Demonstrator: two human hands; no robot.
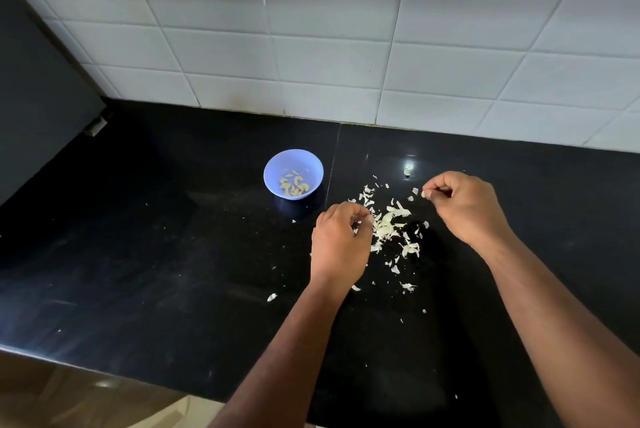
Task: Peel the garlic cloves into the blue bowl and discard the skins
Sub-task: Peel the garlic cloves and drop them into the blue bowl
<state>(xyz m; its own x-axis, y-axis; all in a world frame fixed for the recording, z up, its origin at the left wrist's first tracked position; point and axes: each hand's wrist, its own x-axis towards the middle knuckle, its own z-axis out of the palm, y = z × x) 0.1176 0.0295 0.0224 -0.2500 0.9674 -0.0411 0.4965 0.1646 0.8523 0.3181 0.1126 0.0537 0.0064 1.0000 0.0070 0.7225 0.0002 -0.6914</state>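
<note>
The blue bowl (293,174) stands on the black counter (166,254) with several peeled garlic cloves (294,184) inside. To its right lies a pile of white garlic skins (389,225). My left hand (341,244) hovers at the pile's left edge, fingers curled, with bits of skin at its fingertips. My right hand (464,205) is at the pile's upper right and pinches a small piece of skin (423,194) between thumb and fingers. One small piece of garlic (407,171) lies alone behind the pile.
Skin flakes are scattered over the counter toward its front edge, one larger flake (272,297) left of my left forearm. A white tiled wall (346,46) closes the back. A dark cabinet side (34,98) rises at the left.
</note>
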